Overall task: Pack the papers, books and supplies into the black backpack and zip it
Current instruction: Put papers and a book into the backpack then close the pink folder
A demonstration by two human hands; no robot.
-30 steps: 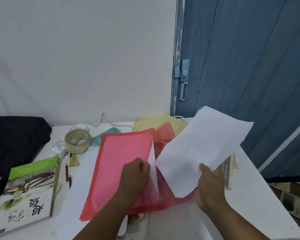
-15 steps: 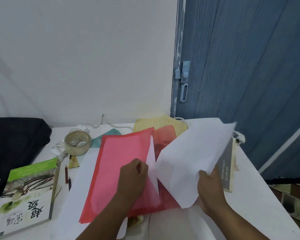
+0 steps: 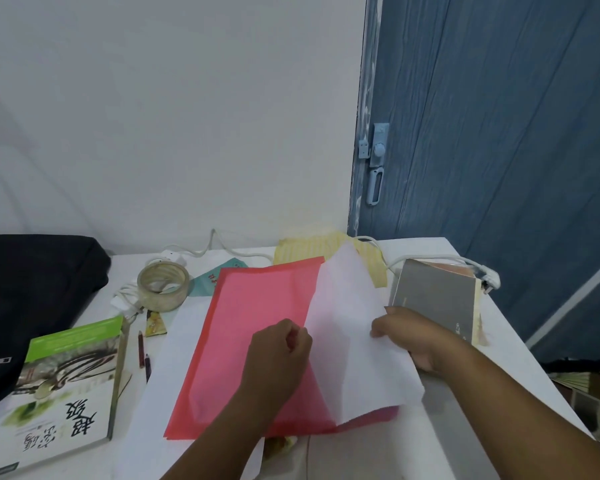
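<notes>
backpack point(image 3: 32, 289) far left; tape roll point(image 3: 163, 285), book point(image 3: 66, 393) between.

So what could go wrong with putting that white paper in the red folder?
The white paper is thin and bowed between the right hand and the left hand, so it could crease or catch on the edge of the red folder that the left hand holds up. The folder's near corner hangs close to the edge of the table, so a hard push might slide it off.
</notes>
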